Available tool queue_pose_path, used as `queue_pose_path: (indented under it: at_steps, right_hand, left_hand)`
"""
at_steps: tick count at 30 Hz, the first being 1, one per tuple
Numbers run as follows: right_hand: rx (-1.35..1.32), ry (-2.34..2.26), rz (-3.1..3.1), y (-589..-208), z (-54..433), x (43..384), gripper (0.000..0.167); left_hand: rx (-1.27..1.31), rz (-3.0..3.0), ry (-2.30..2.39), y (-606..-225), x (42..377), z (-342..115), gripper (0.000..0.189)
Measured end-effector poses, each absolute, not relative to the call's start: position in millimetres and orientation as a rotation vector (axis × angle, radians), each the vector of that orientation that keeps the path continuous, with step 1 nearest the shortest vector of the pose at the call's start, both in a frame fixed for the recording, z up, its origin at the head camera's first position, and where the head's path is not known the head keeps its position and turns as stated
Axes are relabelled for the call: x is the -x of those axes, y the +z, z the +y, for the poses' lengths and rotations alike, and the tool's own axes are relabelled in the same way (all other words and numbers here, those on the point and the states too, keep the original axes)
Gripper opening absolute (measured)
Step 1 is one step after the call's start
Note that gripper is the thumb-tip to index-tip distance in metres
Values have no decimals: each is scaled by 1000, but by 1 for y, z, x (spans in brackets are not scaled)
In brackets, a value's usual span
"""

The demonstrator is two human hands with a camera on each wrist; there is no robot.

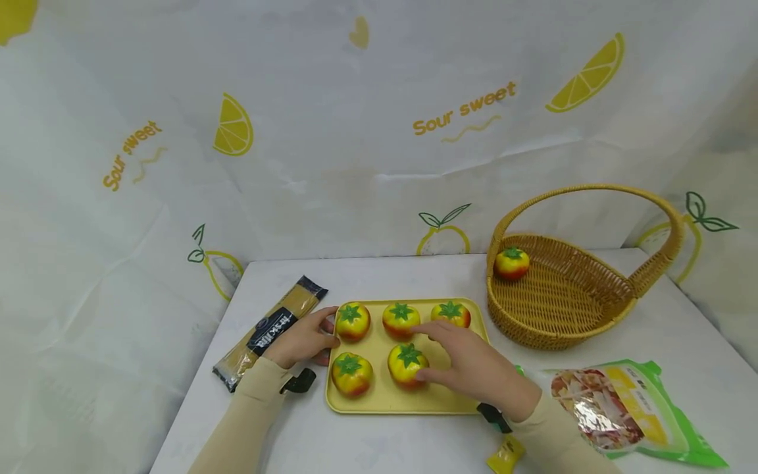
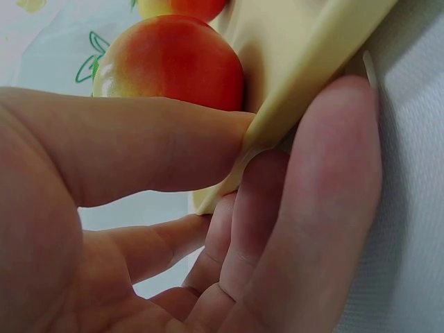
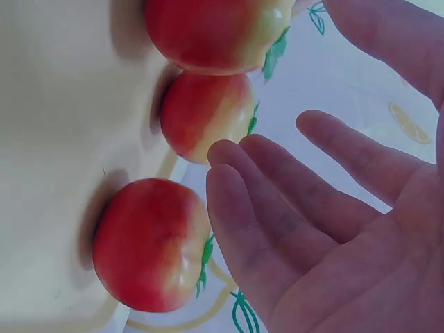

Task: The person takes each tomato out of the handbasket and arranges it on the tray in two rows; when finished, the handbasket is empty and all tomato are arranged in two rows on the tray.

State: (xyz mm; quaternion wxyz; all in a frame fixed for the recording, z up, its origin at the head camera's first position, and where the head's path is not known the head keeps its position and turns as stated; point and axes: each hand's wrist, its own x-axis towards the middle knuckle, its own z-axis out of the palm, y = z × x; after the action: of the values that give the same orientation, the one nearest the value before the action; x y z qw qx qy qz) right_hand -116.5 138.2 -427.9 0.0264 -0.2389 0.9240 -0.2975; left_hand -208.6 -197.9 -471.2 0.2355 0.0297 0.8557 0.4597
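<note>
A yellow rectangular tray [image 1: 408,403] lies on the white table and bears several red-and-yellow tomatoes with green star-shaped leaves. My left hand [image 1: 306,339] grips the tray's left edge, with the thumb on the rim and fingers beneath, as the left wrist view shows. Over the tray's right half hovers my right hand [image 1: 474,359], fingers relaxed and holding nothing. Closest to it is the front middle tomato [image 1: 407,366]; in the right wrist view the fingertips [image 3: 225,184] stand near another tomato [image 3: 152,243]. It partly hides the back right tomato [image 1: 451,313].
A wicker basket [image 1: 553,332] with a tall handle stands at the back right, one tomato [image 1: 512,264] inside. A green-edged food bag [image 1: 628,408] lies at front right, beside a small yellow packet [image 1: 505,454]. Left of the tray is a pasta pack [image 1: 272,329].
</note>
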Motion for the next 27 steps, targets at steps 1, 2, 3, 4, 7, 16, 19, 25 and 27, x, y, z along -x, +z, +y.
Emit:
queue_pose_path:
  at_steps: [1,2,3,4,7,16,19,25,27]
  right_hand:
    - [732,-920,2861,-427,140,117,64]
    - [722,-922,2864,-425,142,118,64]
    - [710,-915,2876,-423,144,119,64]
    - [692,-912,2888,-421,148,120,63]
    - [636,-916,2924,-413,162,124,63]
    - [482,-834,3026,-378,232,149,60]
    - [388,-798,3028,-370,258,164,62]
    - [263,-773,2998,-373,301,200,70]
    - [229,-762,2978,-377,311,210,72]
  left_hand:
    - [-80,2347,1262,-471,209,-198,74]
    - [-79,2346,1264,-471,209,-198,73]
    - [-72,2342,1269,-471,209,-197,73]
    - [-73,2342,1269,-471,209,-197,73]
    - [-81,2334,1273,-471,209,-196,73]
    - [-81,2346,1262,-473,210,-198,75]
    - [-86,2351,1251,-473,210,-198,75]
    - [-90,2353,1249,-473,209,-198,74]
    - [-88,2350,1252,-473,207,-198,74]
